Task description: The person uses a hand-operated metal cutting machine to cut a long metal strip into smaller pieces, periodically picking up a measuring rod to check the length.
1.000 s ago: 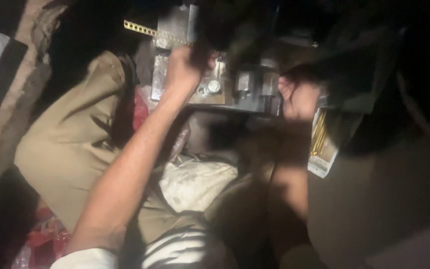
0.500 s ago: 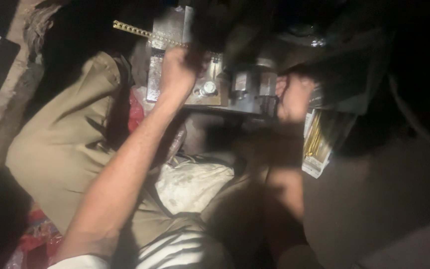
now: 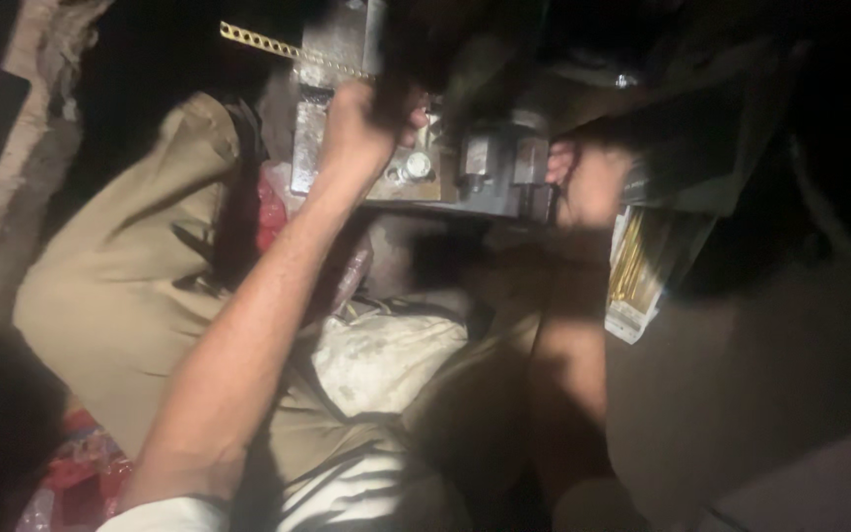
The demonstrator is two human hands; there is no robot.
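A small metal press-like machine [image 3: 490,163] with grey blocks and bolts sits in front of me in dim light. My left hand [image 3: 361,133] reaches up onto its left part, fingers curled around something dark at the top; what it grips is lost in shadow. My right hand [image 3: 588,182] rests against the machine's right side, fingers closed near the dark block. A strip of gold-coloured perforated metal [image 3: 278,44] sticks out to the left behind the machine.
A packet of thin gold-coloured strips [image 3: 637,271] lies to the right of the machine. My bent knee in khaki trousers [image 3: 120,286] fills the left. A crumpled white cloth [image 3: 386,360] lies in my lap, and red plastic wrapping [image 3: 81,473] at bottom left.
The view has drifted slightly; both hands stay at the machine, the left hand shifting a little lower on its left part.
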